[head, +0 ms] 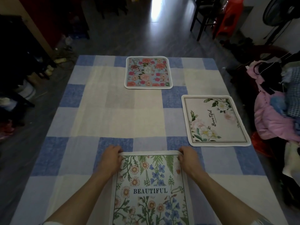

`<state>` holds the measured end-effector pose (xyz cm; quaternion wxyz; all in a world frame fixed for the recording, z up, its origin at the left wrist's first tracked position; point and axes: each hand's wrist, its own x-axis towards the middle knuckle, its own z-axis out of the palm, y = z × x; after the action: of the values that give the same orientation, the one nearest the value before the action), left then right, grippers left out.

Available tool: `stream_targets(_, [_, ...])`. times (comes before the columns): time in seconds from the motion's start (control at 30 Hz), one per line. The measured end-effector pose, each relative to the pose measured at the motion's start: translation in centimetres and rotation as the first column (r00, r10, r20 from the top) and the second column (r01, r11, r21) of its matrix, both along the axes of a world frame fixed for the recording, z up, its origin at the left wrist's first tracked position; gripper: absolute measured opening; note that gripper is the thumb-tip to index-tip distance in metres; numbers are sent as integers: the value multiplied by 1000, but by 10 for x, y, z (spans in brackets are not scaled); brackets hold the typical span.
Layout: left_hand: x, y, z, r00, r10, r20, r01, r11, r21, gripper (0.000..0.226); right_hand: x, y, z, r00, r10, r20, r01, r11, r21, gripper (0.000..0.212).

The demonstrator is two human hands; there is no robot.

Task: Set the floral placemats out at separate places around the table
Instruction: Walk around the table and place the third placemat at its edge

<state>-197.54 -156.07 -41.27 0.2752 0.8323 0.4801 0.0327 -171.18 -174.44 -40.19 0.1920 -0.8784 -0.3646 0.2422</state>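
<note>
Head view: counter (81, 111) covered by a cloth of blue, pale-blue and cream checks, woven texture, flat. Three square floral placemats with rounded corners and white bound edges lie on it, well apart from one another.

Wildflower placemat (151, 184), printed "BEAUTIFUL", lies at the near edge, centre. Left hand (110, 159) pinches its far-left corner, fingers curled over the white border; right hand (189, 159) pinches the far-right corner likewise. Far edge of the mat is slightly raised between the two hands. Both bare forearms run along the mat's sides.

Cream placemat (214, 120) with white blooms and script lettering sits at the right edge, its right border close to the counter's rim. Rose placemat (147, 72), dense red and pink flowers on blue, sits at the far edge, centre.

Open cloth: whole left side and the middle of the counter.

Off the counter: heap of pink and dark clothing (276, 114) at right, dark chair (204, 15) far right, tiled floor (146, 38) beyond.
</note>
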Motion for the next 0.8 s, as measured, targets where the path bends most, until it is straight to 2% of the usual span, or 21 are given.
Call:
stream_targets(0.17, [1, -3, 1, 1000, 0, 31, -1, 999, 34, 10, 1, -4, -2, 999, -37, -18, 38, 995, 92, 19])
stream_targets(0.4, [13, -13, -4, 998, -23, 61, 20, 999, 46, 13, 13, -18, -2, 998, -49, 32, 46, 996, 77, 25])
stream_targets(0.8, [7, -21, -2, 1000, -19, 10, 19, 1000, 20, 25, 13, -10, -4, 997, -55, 60, 53, 998, 40, 21])
